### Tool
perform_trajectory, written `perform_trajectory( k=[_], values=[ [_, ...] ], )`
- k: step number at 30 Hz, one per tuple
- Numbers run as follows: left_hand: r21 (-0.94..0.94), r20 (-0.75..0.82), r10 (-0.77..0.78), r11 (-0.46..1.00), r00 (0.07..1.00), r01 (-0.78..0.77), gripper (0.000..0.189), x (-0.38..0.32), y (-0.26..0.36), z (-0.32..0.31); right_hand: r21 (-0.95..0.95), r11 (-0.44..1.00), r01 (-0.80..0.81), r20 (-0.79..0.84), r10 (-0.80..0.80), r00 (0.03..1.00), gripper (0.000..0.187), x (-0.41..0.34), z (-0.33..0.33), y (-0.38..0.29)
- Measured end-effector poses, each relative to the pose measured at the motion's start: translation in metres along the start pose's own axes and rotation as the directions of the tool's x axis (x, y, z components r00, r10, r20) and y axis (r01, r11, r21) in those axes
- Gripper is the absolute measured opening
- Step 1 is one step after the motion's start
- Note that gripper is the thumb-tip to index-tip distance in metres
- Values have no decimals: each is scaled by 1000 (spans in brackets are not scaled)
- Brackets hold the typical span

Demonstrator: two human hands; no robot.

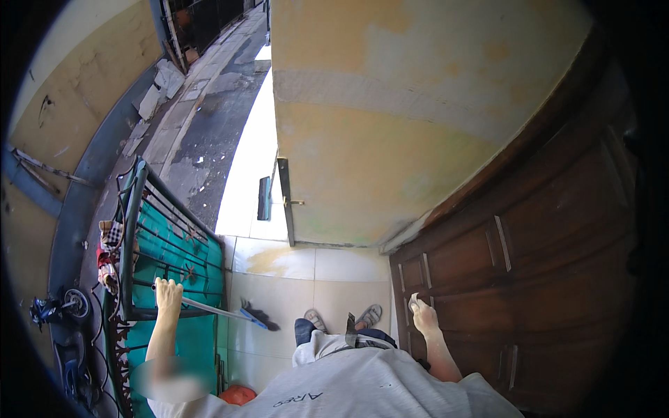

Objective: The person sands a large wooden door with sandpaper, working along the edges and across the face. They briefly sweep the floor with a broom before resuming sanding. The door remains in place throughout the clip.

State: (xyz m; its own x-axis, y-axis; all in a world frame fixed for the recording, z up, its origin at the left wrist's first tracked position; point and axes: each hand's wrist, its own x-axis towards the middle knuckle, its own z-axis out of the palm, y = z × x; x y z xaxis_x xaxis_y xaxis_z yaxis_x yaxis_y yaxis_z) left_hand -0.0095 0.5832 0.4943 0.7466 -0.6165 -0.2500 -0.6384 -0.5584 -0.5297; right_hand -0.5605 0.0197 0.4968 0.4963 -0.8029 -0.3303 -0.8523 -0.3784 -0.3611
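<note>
My left hand (169, 297) is closed around the upper end of the long metal handle of a broom, beside the green metal gate (177, 245). The broom's blue head with dark bristles (256, 317) rests at the tiled floor, left of my sandalled feet. My right hand (424, 315) is held up in front of the brown wooden door (470, 292), its fingers curled on a small pale item that may be a cloth or paper; its exact kind cannot be told.
A dustpan-like dark and teal tool (264, 198) is on the white tiles by the wall (366, 157). Cloths (108, 256) hang on the gate. A red object (238, 394) lies at the lower left. Motorcycles (70, 308) stand beyond the gate, near the alley (209, 125).
</note>
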Motion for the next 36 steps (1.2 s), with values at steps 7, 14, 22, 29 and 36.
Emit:
perform_trajectory(
  k=[7,14,22,29,36],
  values=[
    [72,55,-198,978,979,194,19,-22,-8,30,29,997,78,-17,-77,997,34,29,-2,-32],
    [194,252,-316,943,915,272,29,-3,8,53,-51,975,215,-59,-218,974,36,54,-23,-78],
    [-27,350,-334,930,875,366,30,1,26,59,17,989,148,-100,-146,984,33,48,-48,-91],
    [-389,251,-249,859,935,333,25,14,107,28,129,968,218,-415,-147,898,40,74,-99,-93],
    [-774,206,158,631,966,62,38,35,266,-46,200,840,504,-833,-125,539,42,146,-231,-118]
  ],
)
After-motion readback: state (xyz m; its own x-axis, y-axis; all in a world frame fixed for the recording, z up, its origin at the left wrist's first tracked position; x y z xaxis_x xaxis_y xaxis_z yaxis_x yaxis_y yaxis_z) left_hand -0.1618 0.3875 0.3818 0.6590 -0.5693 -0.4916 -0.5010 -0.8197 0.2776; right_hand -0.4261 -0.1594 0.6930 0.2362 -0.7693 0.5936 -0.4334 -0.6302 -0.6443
